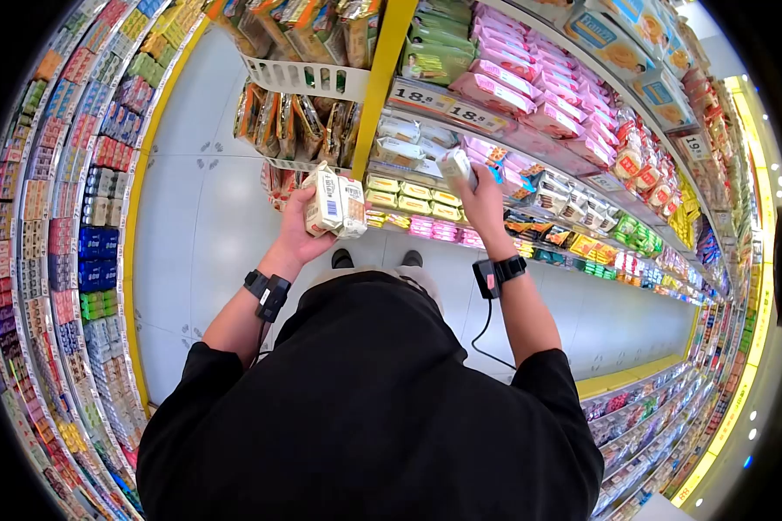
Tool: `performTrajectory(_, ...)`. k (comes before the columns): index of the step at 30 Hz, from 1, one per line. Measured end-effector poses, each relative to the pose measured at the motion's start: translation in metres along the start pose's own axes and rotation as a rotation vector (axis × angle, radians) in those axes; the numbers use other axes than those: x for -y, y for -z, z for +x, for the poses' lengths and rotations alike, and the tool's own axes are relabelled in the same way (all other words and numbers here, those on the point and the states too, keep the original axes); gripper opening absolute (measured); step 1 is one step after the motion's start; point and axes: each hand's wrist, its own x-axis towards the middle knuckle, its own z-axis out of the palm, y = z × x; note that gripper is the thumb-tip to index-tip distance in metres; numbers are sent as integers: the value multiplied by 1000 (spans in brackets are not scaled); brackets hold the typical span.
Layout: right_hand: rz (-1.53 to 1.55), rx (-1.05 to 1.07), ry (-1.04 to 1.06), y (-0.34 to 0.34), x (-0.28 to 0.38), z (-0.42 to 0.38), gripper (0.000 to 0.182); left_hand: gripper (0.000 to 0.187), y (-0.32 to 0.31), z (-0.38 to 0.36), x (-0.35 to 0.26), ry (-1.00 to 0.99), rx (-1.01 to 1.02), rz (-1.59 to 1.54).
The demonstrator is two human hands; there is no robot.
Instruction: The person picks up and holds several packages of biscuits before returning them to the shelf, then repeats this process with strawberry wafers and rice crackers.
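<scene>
Shelves (146, 169) at far left carry small goods in close rows, blue packs (98, 253) among them, probably so that each kind is easy to find. Next, white upper basket (302, 78) holds orange-gold packets (308, 35) standing upright; lower basket (297, 165) has similar packets, perhaps upright so their fronts can be seen. Just below it, the left hand (295, 233) is closed around the side of a cream pack (334, 204); it seems supported from beneath, for steadiness. If this is one pack or two together, I cannot tell. To the right, the right hand (485, 207) pinches a white pack (457, 171) between thumb and fingers, in front of the product shelf (513, 130); such grip probably keeps its face uncovered. Farther right, pink packets (495, 91) lie in overlapping rows behind price labels (410, 94).
</scene>
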Motion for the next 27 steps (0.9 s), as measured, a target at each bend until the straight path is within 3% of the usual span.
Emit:
performTrajectory(2, -135, -99, 136, -10, 3, 22, 34, 68, 2, -9, -2, -22, -6, 12)
performTrajectory(6, -480, 264, -161, -22, 23, 60, 43, 69, 5, -26, -3, -75, -10, 31)
performTrajectory(9, -634, 119, 231, -29, 22, 68, 39, 70, 11, -39, -5, -106, -8, 32)
performTrajectory(12, -690, 212, 236, -33, 24, 76, 34, 70, 21, -50, -6, -149, -20, 38)
performTrajectory(15, -625, 237, 306, -34, 15, 79, 38, 69, 25, -60, -5, -187, -54, 38)
performTrajectory(18, -572, 373, 164, -34, 12, 88, 44, 69, 29, -64, -5, -200, -72, 39)
performTrajectory(24, -353, 285, 47, -37, -2, 90, 50, 69, 34, -66, -6, -179, -64, 15)
performTrajectory(27, -344, 352, -71, -20, 16, 90, 50, 69, 33, -67, -7, -172, -68, 16)
